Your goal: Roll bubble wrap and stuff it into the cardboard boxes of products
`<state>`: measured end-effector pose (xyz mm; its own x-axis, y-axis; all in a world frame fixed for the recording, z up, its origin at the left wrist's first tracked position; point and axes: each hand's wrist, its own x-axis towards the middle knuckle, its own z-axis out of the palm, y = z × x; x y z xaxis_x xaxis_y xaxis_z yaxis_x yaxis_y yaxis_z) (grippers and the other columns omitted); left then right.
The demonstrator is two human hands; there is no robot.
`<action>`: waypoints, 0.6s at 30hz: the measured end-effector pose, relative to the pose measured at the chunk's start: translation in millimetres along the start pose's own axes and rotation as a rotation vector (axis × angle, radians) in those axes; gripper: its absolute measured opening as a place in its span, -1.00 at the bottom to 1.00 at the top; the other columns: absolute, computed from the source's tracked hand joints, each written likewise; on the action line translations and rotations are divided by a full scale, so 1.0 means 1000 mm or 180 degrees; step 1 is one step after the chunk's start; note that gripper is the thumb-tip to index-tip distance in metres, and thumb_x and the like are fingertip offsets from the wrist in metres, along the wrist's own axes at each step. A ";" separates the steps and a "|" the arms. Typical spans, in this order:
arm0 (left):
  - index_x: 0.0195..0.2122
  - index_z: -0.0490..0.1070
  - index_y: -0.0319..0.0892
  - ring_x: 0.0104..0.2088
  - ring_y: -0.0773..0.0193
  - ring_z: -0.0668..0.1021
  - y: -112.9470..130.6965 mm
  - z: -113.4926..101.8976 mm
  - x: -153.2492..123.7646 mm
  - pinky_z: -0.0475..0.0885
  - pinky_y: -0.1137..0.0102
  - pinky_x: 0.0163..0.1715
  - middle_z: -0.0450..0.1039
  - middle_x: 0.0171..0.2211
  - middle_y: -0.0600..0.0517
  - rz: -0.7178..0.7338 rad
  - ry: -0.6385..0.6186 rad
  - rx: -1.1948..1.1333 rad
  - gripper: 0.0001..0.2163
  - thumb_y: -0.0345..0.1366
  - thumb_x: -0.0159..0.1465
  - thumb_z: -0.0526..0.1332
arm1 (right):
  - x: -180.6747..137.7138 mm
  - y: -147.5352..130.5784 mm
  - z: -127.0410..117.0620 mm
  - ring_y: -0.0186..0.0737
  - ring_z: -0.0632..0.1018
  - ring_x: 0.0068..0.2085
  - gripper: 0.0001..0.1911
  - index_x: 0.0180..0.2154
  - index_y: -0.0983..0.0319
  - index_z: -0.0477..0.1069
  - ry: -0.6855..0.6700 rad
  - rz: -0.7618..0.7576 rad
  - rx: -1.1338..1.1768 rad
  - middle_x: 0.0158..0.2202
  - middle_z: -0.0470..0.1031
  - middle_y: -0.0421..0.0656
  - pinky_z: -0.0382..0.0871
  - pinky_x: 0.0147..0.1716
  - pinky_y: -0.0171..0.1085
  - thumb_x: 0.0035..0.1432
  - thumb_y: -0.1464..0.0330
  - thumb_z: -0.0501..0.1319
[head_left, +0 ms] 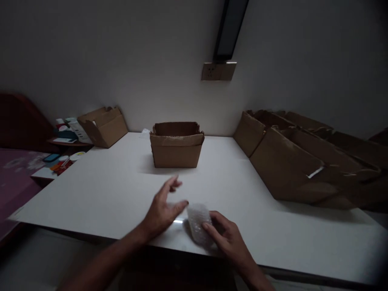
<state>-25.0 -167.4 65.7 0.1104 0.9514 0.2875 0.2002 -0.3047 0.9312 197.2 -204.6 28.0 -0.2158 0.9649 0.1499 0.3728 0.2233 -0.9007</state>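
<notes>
Near the front edge of the white table (pixel 121 194), my right hand (pixel 227 238) grips a small bubble-wrap packet (pixel 198 222) by its right side, thumb across the front. The packet is held tilted; what lies inside it, if anything, cannot be made out. My left hand (pixel 162 210) is just to the left of the packet, fingers apart and holding nothing, its thumb tip close to the packet's upper left corner. Beyond both hands, an open cardboard box (pixel 177 155) stands in the middle of the table.
Large open cardboard boxes (pixel 291 173) stand along the right side. A smaller carton (pixel 110 129) sits at the far left corner, beside a shelf (pixel 65 141) with bottles and packets. A bed (pixel 18 173) lies left; a wall socket (pixel 218 72) is at the back.
</notes>
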 end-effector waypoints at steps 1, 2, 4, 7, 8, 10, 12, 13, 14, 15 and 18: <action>0.21 0.28 -0.13 0.13 0.03 0.44 0.004 -0.009 0.021 0.27 0.13 0.20 0.42 0.12 -0.15 0.0440 0.0246 0.0420 -0.48 -0.27 0.22 0.31 | -0.003 0.001 -0.002 -0.17 0.58 -0.29 -0.69 -0.23 0.20 0.53 0.0163 0.0058 0.0079 -0.31 0.59 -0.14 0.47 -0.31 -0.31 0.24 0.10 0.20; 0.18 0.32 -0.13 0.20 0.01 0.38 0.008 -0.017 0.045 0.19 0.08 0.25 0.41 0.15 -0.14 0.0906 0.0454 0.0856 -0.54 -0.31 0.24 0.28 | -0.006 0.002 -0.003 -0.17 0.59 -0.29 -0.68 -0.22 0.21 0.53 0.0300 0.0138 0.0164 -0.30 0.60 -0.14 0.47 -0.31 -0.32 0.23 0.09 0.22; 0.16 0.33 -0.18 0.30 -0.02 0.27 0.015 -0.034 0.094 0.09 0.01 0.31 0.39 0.17 -0.16 0.1578 0.0762 0.1774 -0.54 -0.41 0.21 0.23 | -0.015 0.006 -0.006 -0.17 0.59 -0.30 -0.67 -0.22 0.21 0.54 0.0457 0.0285 0.0326 -0.31 0.60 -0.14 0.47 -0.32 -0.33 0.21 0.08 0.24; 0.02 0.42 -0.24 0.22 -0.06 0.38 0.016 -0.048 0.154 0.04 -0.08 0.31 0.51 0.01 -0.19 0.1602 0.0726 0.2774 -0.62 -0.50 0.15 0.18 | -0.028 0.014 -0.012 -0.16 0.61 -0.28 -0.65 -0.20 0.21 0.55 0.0478 0.0344 0.0429 -0.30 0.61 -0.13 0.50 -0.32 -0.34 0.19 0.08 0.25; -0.08 0.46 -0.23 0.11 -0.04 0.47 0.015 -0.049 0.165 0.08 -0.09 0.29 0.56 -0.10 -0.16 0.1568 0.0639 0.2910 -0.69 -0.51 0.14 0.16 | -0.031 0.016 -0.015 -0.16 0.62 -0.28 -0.65 -0.20 0.21 0.56 0.0482 0.0340 0.0398 -0.31 0.61 -0.13 0.51 -0.32 -0.34 0.18 0.07 0.25; -0.28 0.48 -0.18 -0.11 0.05 0.57 0.014 -0.051 0.173 0.17 -0.07 0.26 0.58 -0.30 -0.06 0.1602 0.0458 0.2975 -0.80 -0.52 0.12 0.15 | -0.036 0.016 -0.023 -0.15 0.63 -0.28 -0.65 -0.22 0.21 0.56 0.0565 0.0332 0.0279 -0.31 0.62 -0.12 0.53 -0.32 -0.35 0.17 0.07 0.26; -0.36 0.46 -0.15 -0.21 0.12 0.57 0.014 -0.054 0.159 0.22 0.00 0.24 0.57 -0.37 0.00 0.1725 0.0316 0.2976 -0.83 -0.51 0.11 0.15 | -0.037 0.014 -0.035 -0.15 0.64 -0.29 -0.65 -0.23 0.21 0.57 0.0690 0.0285 0.0094 -0.32 0.62 -0.12 0.54 -0.33 -0.36 0.16 0.06 0.26; -0.35 0.46 -0.15 -0.21 0.15 0.57 0.016 -0.056 0.147 0.23 0.03 0.24 0.56 -0.37 0.01 0.1829 0.0243 0.2976 -0.83 -0.52 0.11 0.15 | -0.036 0.012 -0.042 -0.15 0.65 -0.30 -0.65 -0.24 0.20 0.57 0.0760 0.0243 -0.0019 -0.32 0.63 -0.12 0.54 -0.35 -0.37 0.15 0.06 0.27; -0.34 0.45 -0.15 -0.21 0.16 0.57 0.019 -0.058 0.130 0.23 0.04 0.24 0.56 -0.35 0.02 0.1945 0.0181 0.2970 -0.83 -0.52 0.11 0.14 | -0.035 0.010 -0.051 -0.15 0.65 -0.32 -0.65 -0.24 0.19 0.57 0.0837 0.0184 -0.0139 -0.33 0.62 -0.13 0.54 -0.36 -0.37 0.14 0.06 0.28; -0.32 0.44 -0.16 -0.20 0.17 0.56 0.023 -0.061 0.112 0.23 0.03 0.23 0.56 -0.33 0.02 0.2093 0.0118 0.2949 -0.82 -0.53 0.13 0.14 | -0.033 0.008 -0.060 -0.16 0.64 -0.33 -0.65 -0.24 0.18 0.57 0.0928 0.0108 -0.0263 -0.34 0.62 -0.13 0.54 -0.37 -0.38 0.12 0.05 0.29; -0.26 0.42 -0.18 -0.22 0.22 0.55 0.041 -0.068 0.052 0.22 0.03 0.21 0.55 -0.32 0.02 0.2380 0.0041 0.2818 -0.83 -0.55 0.20 0.15 | -0.024 0.005 -0.092 -0.14 0.64 -0.35 -0.62 -0.23 0.16 0.57 0.1355 -0.0178 -0.0603 -0.33 0.62 -0.11 0.55 -0.39 -0.35 0.09 0.01 0.30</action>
<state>-76.9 -127.0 133.7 0.4800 0.5191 0.7072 0.7012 -0.7115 0.0463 286.9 -213.5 57.6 0.1343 0.9128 0.3856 0.5380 0.2596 -0.8020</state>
